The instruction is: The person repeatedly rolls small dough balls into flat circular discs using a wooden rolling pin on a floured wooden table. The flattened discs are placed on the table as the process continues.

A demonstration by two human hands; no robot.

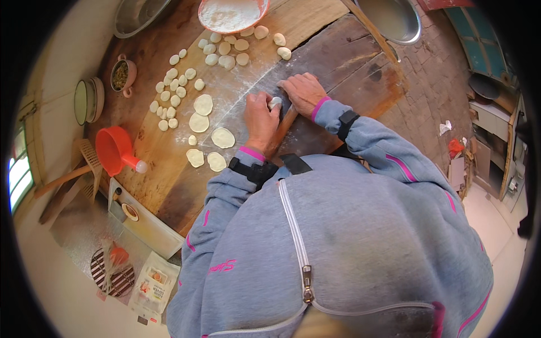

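My left hand (261,120) pinches a small piece of white dough (274,102) between thumb and fingers, low over the floured wooden board. Close beside it, my right hand (305,94) lies palm down with bent fingers; whatever is under it is hidden. A wooden rod (287,121), which looks like a rolling pin, runs from the heel of my right hand towards my left wrist. Left of my hands lie several flattened dough rounds (222,138) and a small dough ball (192,140). Beyond these are many small dough balls (175,100) and larger, slightly flattened pieces (225,49).
A bowl of flour (232,14) stands at the far side. Metal basins (141,16) (393,19) sit at both far corners. Leftward are a pot of chopped filling (121,76), stacked bowls (88,100), a red ladle (116,150) and a white tray (146,219).
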